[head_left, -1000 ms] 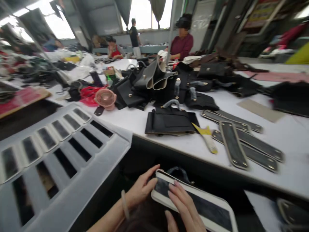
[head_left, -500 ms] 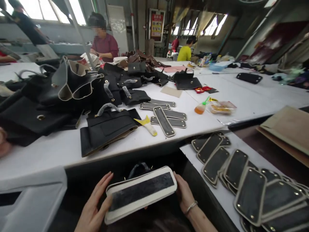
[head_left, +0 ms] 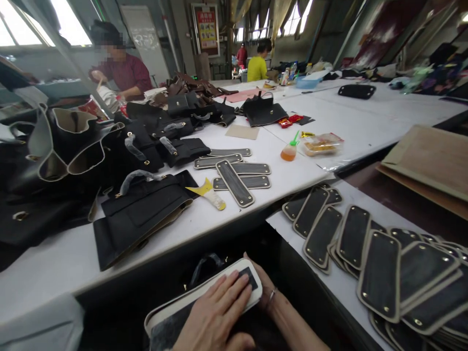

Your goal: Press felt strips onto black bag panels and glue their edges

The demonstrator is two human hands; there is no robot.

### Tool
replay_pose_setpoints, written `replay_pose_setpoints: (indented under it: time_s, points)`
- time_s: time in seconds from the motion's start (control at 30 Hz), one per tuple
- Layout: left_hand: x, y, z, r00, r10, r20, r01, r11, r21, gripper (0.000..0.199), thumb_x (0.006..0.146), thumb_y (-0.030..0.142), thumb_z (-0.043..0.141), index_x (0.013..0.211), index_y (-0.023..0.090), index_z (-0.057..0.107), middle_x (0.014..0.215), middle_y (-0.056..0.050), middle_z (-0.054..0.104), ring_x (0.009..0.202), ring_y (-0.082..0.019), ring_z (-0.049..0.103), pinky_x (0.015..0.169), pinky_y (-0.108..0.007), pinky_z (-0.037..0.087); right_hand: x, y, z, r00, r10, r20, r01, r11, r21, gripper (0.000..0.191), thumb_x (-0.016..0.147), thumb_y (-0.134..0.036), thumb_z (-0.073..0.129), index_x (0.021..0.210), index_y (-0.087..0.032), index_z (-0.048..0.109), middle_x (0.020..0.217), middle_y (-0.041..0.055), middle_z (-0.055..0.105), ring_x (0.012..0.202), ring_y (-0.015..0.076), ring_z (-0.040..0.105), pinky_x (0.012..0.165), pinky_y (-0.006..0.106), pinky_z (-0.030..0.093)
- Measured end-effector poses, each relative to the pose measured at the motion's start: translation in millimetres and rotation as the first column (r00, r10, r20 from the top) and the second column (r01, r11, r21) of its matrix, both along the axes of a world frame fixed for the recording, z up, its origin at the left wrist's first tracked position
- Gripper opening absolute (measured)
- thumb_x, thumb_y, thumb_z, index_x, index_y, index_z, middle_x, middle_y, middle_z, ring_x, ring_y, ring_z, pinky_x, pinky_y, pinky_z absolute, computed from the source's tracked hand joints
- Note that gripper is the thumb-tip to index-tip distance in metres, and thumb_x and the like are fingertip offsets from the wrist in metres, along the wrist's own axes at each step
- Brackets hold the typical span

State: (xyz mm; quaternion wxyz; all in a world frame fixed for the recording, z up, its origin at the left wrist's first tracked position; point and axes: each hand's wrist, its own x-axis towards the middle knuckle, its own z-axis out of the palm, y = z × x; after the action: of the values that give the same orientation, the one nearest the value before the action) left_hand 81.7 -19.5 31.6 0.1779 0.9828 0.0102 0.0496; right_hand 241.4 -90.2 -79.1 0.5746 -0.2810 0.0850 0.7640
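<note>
Low in the head view is a black handbag (head_left: 171, 319), its base turned up, with a cream border around a dark panel. A wrapped handle (head_left: 207, 265) shows behind it. My left hand (head_left: 219, 312) lies flat across the base, fingers stretched out together toward the right end. Around that right end is my right hand (head_left: 263, 282), gripping the bag's side; most of its fingers are hidden behind the bag. A bracelet circles the right wrist.
To the right lie several stacked base panels (head_left: 380, 273) with metal studs. On the white table (head_left: 292, 180) are more panels (head_left: 234, 183), a yellow-and-white scrap (head_left: 208, 192), black bags (head_left: 142, 209) and an orange-filled bottle (head_left: 289, 151). Co-workers (head_left: 126, 73) are at the back.
My left hand has moved from the bag's left end onto its base, lying flat. My right hand stays at the right end. The camera view has shifted right.
</note>
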Motion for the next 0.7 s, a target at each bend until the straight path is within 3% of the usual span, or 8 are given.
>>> replay_pose_setpoints:
  time_s: [0.1,0.2,0.53,0.7]
  points:
    - [0.7,2.0,-1.8,0.997,-0.049,0.052,0.032,0.960,0.279,0.070,0.089,0.058,0.047,0.143,0.015,0.037,0.145,-0.006,0.045,0.132,-0.024,0.045,0.102,-0.036,0.047,0.7,1.9,-5.5,0.998,-0.027,-0.056,0.028,0.999,0.028,0.050,0.086,-0.053,0.059,0.099,-0.006,0.066,0.084,0.0138,0.071,0.075,0.0227,0.068,0.070,0.033,0.052]
    - [4.1,3.6,0.7,0.995,-0.075,0.070,0.043,0.922,0.386,0.070,0.088,0.062,0.044,0.140,0.015,0.042,0.141,-0.004,0.050,0.128,-0.022,0.050,0.098,-0.032,0.051,-1.9,0.6,-11.2,0.993,-0.061,-0.101,0.067,0.996,0.060,0.050,0.086,-0.054,0.058,0.100,-0.006,0.066,0.084,0.0143,0.072,0.075,0.0237,0.068,0.070,0.035,0.051]
    - [16.0,9.2,16.3,0.988,-0.151,-0.036,0.150,0.857,0.494,0.064,0.089,0.064,0.040,0.133,0.019,0.051,0.135,0.000,0.054,0.117,-0.020,0.059,0.087,-0.029,0.057,-3.8,6.4,-22.8,0.966,-0.013,-0.259,0.057,0.985,0.162,0.059,0.080,-0.060,0.061,0.101,-0.005,0.065,0.091,0.0160,0.071,0.073,0.0231,0.067,0.069,0.033,0.049]
    - [21.6,10.0,22.1,0.988,-0.133,-0.074,0.152,0.870,0.469,0.061,0.090,0.062,0.039,0.130,0.019,0.054,0.133,-0.001,0.056,0.116,-0.020,0.059,0.087,-0.028,0.056,-5.9,3.5,-24.2,0.946,0.015,-0.324,0.053,0.978,0.200,0.063,0.069,-0.060,0.073,0.100,-0.006,0.065,0.095,0.0158,0.071,0.082,0.0253,0.067,0.076,0.035,0.049]
